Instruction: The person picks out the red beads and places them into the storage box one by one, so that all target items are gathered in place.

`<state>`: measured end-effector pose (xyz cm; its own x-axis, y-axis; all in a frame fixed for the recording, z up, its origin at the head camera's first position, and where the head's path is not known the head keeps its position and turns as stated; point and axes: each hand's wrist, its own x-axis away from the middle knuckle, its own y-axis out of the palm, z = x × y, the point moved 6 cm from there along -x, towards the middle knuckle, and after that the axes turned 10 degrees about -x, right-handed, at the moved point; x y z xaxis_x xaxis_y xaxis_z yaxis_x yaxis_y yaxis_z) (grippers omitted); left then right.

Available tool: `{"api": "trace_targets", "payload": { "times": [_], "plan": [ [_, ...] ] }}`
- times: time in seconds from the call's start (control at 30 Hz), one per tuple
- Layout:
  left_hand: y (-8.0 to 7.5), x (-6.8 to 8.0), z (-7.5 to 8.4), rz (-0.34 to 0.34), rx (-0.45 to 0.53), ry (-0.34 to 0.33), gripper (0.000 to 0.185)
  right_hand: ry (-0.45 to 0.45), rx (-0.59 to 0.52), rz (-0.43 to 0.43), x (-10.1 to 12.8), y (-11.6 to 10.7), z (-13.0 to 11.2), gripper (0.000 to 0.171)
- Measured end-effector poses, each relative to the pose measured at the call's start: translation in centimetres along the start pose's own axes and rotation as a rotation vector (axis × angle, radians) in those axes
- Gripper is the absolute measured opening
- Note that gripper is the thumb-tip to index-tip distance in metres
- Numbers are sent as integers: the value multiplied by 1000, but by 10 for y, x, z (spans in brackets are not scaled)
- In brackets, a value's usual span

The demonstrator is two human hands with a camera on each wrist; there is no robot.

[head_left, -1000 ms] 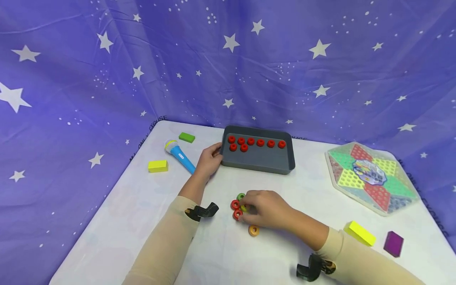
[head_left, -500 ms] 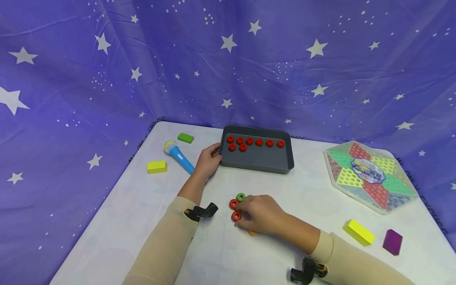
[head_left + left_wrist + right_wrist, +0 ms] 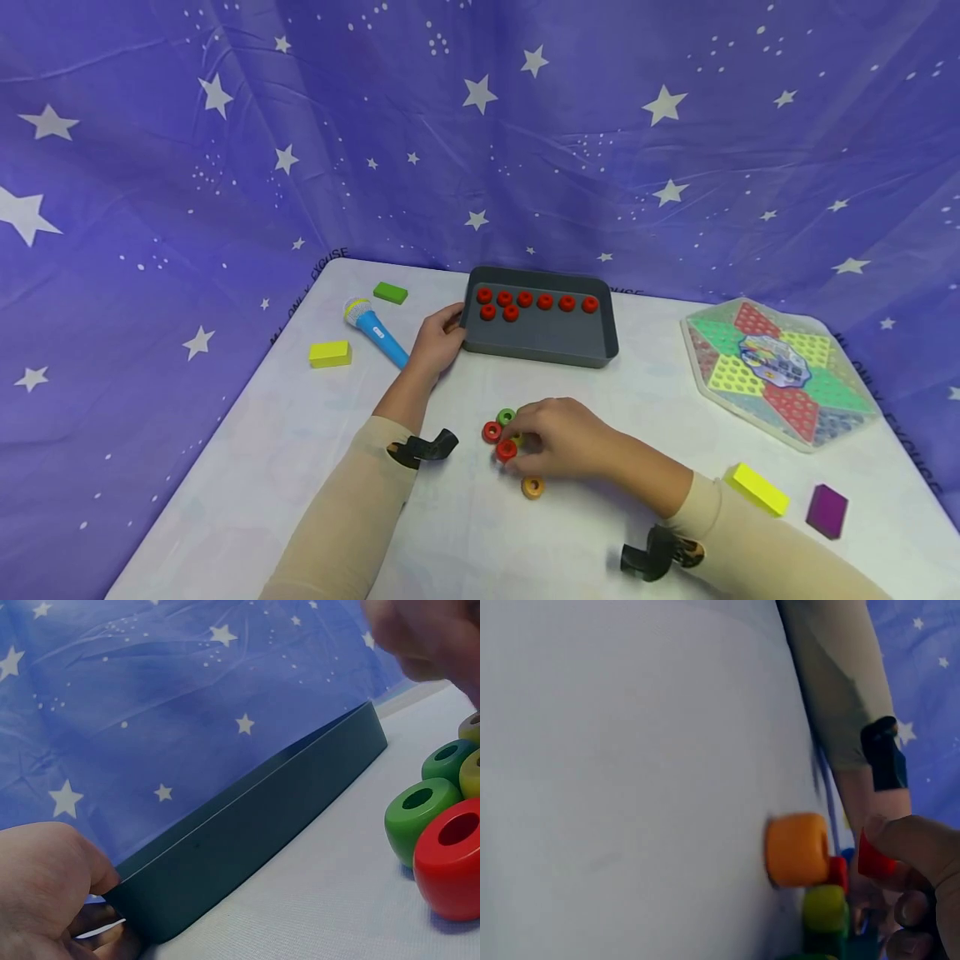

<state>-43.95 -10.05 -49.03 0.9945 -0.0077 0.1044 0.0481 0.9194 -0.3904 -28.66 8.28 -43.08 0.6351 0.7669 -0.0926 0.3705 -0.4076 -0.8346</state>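
Note:
My left hand (image 3: 442,335) grips the left end of a dark grey tray (image 3: 542,343); in the left wrist view its thumb (image 3: 56,874) rests against the tray wall (image 3: 255,825). Several red rings (image 3: 525,300) lie along the tray's far side. My right hand (image 3: 551,435) pinches a red ring (image 3: 506,450) at its fingertips (image 3: 911,851), just over the table. Beside it lie another red ring (image 3: 492,432), a green ring (image 3: 507,416) and an orange ring (image 3: 532,487). The right wrist view shows the orange ring (image 3: 796,849) and a yellow-green ring (image 3: 825,907) close by.
A blue toy microphone (image 3: 375,332), a green block (image 3: 391,292) and a yellow block (image 3: 330,353) lie left of the tray. A hexagonal peg board (image 3: 776,371) sits at the right, with a yellow block (image 3: 756,489) and a purple block (image 3: 827,511) nearer me. Starry purple cloth hangs behind.
My right hand pressed down over the loose rings, hiding the orange one, then drew back with a red ring between its fingertips. The left hand stayed on the tray.

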Motion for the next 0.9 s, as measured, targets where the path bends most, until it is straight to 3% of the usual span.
{"api": "trace_targets", "payload": {
  "times": [0.4, 0.6, 0.9],
  "plan": [
    [2, -2, 3, -14, 3, 20, 54, 50, -59, -49, -15, -64, 17, 21],
    [2, -2, 3, -12, 15, 24, 54, 110, -116, -50, -30, -95, 44, 21],
    [0, 0, -1, 3, -1, 18, 54, 215, -48, -110, -60, -117, 91, 28]
  ]
}}
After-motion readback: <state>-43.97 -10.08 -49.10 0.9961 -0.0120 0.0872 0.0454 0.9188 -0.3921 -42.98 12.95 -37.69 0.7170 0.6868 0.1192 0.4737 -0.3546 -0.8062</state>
